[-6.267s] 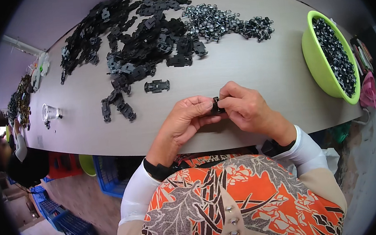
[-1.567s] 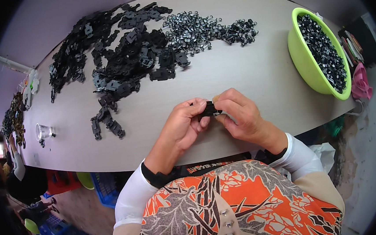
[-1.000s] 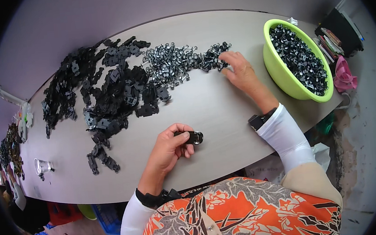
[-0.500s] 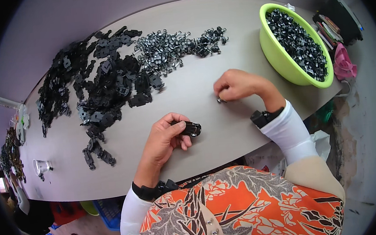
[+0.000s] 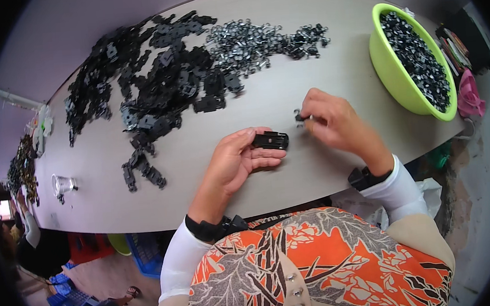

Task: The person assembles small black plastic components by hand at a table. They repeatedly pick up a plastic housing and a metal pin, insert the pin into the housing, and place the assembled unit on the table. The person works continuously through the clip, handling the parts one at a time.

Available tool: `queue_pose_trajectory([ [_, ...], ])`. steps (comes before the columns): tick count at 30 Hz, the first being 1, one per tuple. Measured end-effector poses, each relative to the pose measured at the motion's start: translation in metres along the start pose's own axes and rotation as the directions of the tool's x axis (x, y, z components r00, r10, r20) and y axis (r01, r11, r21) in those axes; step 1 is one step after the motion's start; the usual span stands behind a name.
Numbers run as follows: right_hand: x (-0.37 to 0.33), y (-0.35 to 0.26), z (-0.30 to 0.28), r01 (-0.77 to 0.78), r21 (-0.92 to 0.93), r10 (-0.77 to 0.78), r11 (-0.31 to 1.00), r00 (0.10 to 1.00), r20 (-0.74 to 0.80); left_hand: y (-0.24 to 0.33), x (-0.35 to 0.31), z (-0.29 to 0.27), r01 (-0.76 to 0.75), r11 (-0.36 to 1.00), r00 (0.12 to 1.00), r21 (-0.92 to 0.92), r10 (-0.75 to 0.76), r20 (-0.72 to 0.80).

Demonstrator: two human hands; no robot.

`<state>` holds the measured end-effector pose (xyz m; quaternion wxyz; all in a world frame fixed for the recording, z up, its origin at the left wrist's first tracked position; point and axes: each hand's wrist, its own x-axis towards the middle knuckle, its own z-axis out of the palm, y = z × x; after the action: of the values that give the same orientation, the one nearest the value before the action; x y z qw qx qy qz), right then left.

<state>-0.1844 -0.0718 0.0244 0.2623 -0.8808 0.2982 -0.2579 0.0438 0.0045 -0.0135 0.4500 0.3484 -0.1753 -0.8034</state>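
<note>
My left hand (image 5: 235, 160) is turned palm up, with a black plastic toy-car shell (image 5: 270, 140) lying along its fingers and the thumb pressed at its near end. The shell's hollow side faces up. Just to the right, my right hand (image 5: 334, 120) pinches a small wheel axle (image 5: 298, 118) with dark wheels, held a short way from the shell and not touching it. Beyond both hands lies a heap of shiny wheel axles (image 5: 242, 44), some with dark wheels at its right end. Left of that, black flat car bases (image 5: 165, 90) are piled up.
A lime-green basin (image 5: 381, 64) full of small wheeled pieces stands at the right of the pale table (image 5: 203, 208). A clear plastic cup (image 5: 62, 183) lies on its side at the left. Another person's arm (image 5: 30, 227) reaches to the far left end, near more piled parts.
My right hand has lifted the wheel axle from the table and turned toward my left hand. My left hand has opened flatter under the shell. The view has shifted, moving the table's contents rightward and up.
</note>
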Motion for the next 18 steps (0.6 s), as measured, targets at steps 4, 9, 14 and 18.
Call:
queue_pose_trajectory([
  [4, 0.002, -0.039, 0.037, 0.133, 0.098, -0.125, 0.986, 0.989, -0.079, -0.009, -0.002, -0.003, 0.019, 0.996, 1.0, -0.088, -0.018, 0.009],
  [9, -0.003, -0.037, 0.054, 0.11, 0.028, -0.109, 0.994, 0.993, -0.046, -0.014, -0.009, -0.001, -0.003, 0.992, 1.0, -0.124, 0.006, 0.025],
  [14, -0.005, -0.04, 0.051, 0.131, 0.087, -0.133, 0.988, 0.991, 0.01, -0.018, -0.013, -0.008, 0.019, 0.993, 0.999, -0.115, -0.015, 0.033],
  [18, -0.006, -0.043, 0.05, 0.154, 0.033, -0.155, 0.988, 0.987, 0.031, -0.018, -0.015, -0.006, 0.009, 0.996, 1.0, -0.086, -0.007, 0.026],
])
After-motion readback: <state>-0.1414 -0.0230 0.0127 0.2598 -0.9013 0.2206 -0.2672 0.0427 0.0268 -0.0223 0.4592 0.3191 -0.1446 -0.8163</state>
